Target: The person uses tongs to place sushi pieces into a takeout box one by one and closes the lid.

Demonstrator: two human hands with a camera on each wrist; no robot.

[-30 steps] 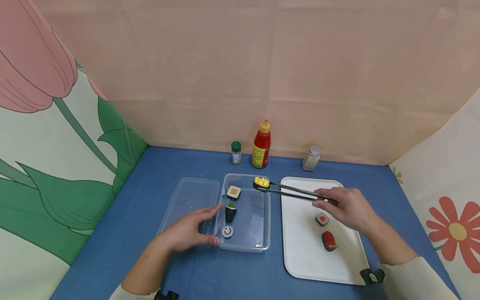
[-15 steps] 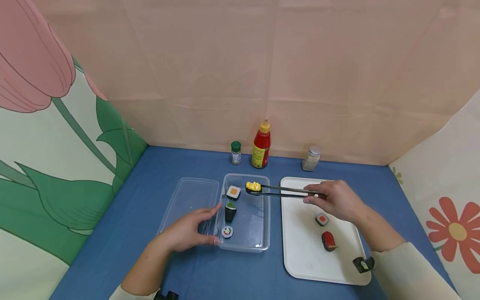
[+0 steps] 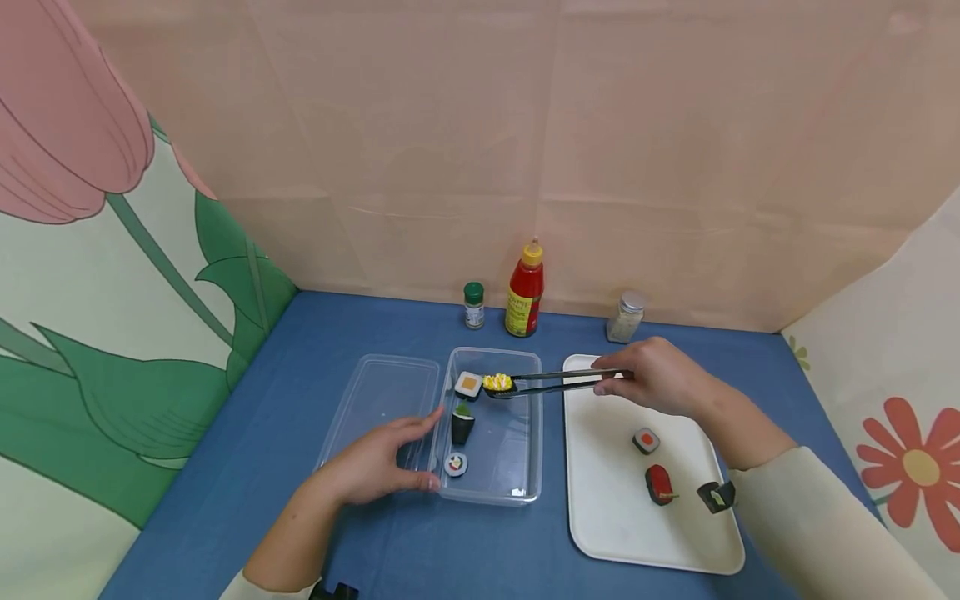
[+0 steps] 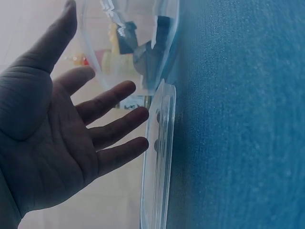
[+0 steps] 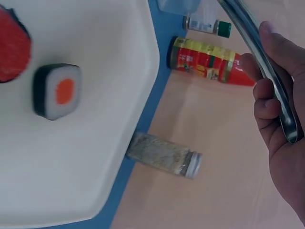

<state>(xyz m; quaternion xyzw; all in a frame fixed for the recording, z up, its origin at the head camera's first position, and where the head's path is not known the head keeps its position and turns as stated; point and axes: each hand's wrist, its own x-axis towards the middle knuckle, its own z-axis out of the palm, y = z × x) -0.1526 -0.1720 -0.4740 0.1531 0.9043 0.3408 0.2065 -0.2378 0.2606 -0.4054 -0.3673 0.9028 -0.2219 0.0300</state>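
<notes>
My right hand [image 3: 660, 379] grips metal tongs [image 3: 562, 375], whose tips hold a dark sushi piece with yellow topping [image 3: 497, 383] over the back of the clear plastic container [image 3: 498, 467]. That piece is right beside an orange-centred square roll [image 3: 468, 384] inside. A cone-shaped hand roll [image 3: 462, 427] and a small round roll [image 3: 455, 464] sit along the container's left side. My left hand [image 3: 375, 462] is at that side with fingers and thumb spread, fingertips right at the wall. In the left wrist view its palm [image 4: 57, 129] faces the camera, holding nothing.
A white tray [image 3: 615, 525] at the right bears a red-centred roll [image 3: 645, 440] and a red-topped sushi [image 3: 660, 485]. A clear lid [image 3: 390, 387] lies left of the container. Behind stand a green-capped jar [image 3: 474, 306], a red sauce bottle [image 3: 524, 292] and a shaker [image 3: 625, 318].
My right hand has moved left, carrying the yellow-topped sushi in the tongs from the container's back right corner toward the orange-centred roll, and slightly lower in view. The left hand stays put.
</notes>
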